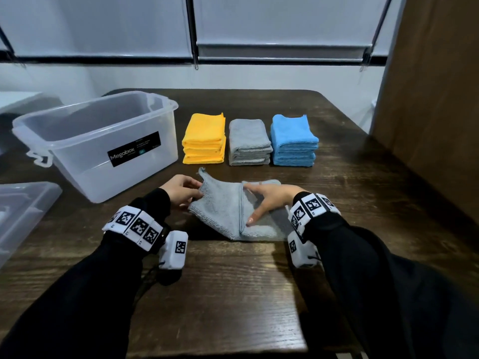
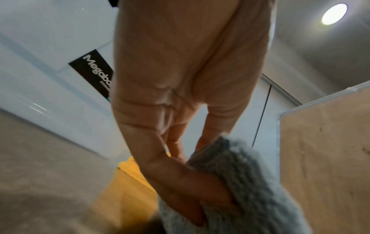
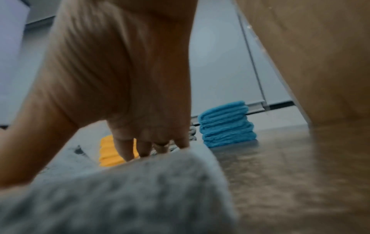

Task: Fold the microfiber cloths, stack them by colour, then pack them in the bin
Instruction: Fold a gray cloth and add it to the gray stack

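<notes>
A grey microfiber cloth [image 1: 225, 211] lies half-folded on the dark wooden table [image 1: 233, 281]. My left hand [image 1: 198, 191] pinches its raised left edge, and the left wrist view shows the fingers [image 2: 180, 152] curled onto the grey cloth [image 2: 240, 182]. My right hand [image 1: 259, 202] presses the folded right part flat, thumb and fingers spread; its fingertips [image 3: 144, 148] rest on the grey cloth [image 3: 130, 190]. Behind stand three folded stacks: yellow [image 1: 204, 139], grey [image 1: 248, 142] and blue [image 1: 294, 141]. The clear bin [image 1: 98, 141] at the left holds nothing.
The bin's clear lid [image 1: 23, 211] lies at the far left edge. A brown board [image 1: 427, 112] stands along the table's right side. White blinds hang behind the table. Bare tabletop shows in front of the cloth.
</notes>
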The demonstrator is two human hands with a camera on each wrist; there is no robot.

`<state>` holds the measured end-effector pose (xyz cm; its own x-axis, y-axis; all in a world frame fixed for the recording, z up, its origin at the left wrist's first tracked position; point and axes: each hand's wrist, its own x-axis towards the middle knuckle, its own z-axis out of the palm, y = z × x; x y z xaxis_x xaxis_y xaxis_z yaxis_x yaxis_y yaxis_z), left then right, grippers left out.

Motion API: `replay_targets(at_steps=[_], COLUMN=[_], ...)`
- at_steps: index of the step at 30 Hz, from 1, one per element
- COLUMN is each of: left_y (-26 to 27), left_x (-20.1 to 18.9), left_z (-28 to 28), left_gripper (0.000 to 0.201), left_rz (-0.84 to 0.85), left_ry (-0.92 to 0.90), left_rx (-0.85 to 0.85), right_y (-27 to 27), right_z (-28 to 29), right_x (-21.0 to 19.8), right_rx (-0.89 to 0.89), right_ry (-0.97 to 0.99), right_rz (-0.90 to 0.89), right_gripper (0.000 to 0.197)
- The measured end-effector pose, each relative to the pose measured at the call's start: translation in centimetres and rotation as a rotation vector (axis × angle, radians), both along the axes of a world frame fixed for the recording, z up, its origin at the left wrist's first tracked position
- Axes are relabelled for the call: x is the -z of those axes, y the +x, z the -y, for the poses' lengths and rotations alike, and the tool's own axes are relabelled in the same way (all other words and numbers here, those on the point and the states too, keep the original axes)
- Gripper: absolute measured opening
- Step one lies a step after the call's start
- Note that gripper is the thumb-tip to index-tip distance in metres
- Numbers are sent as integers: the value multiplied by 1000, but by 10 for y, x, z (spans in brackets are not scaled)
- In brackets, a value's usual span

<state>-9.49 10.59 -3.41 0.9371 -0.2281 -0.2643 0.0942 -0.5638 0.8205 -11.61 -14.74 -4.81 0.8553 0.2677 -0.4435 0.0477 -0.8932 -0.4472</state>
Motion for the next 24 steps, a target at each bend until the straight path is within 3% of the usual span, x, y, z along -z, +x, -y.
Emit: replay_targets(at_steps=[5,6,11,13,15,18,21,24], left_y=[-3,-5,-20,-29,-42,-62,-68,-72], left_x=[-23,-29,-44,-36,-24,-11,-9,-7], left_z=[38,49,109,131,147,158,156,154], left_gripper=[7,9,12,15,37,69,57,25], left_rz=[89,116,210,234,210,104,204,334], left_ry=[-45,-47,-58,51,200,405,577,625], left_rx=[-1,-11,36,78,171,474,590,593], right_y=[4,5,11,16,18,17,15,19], right_z=[26,30,42,47,51,54,55,55], right_x=[-12,-13,-17,-12,-5,2,4,7], right_rx=[493,578,781,876,920,864,809,738], right_ry=[558,647,750,736,755,741,694,576], right_rz=[149,140,79,81,8,-111,-39,65], right_gripper=[41,34,19,18,25,27,14,23])
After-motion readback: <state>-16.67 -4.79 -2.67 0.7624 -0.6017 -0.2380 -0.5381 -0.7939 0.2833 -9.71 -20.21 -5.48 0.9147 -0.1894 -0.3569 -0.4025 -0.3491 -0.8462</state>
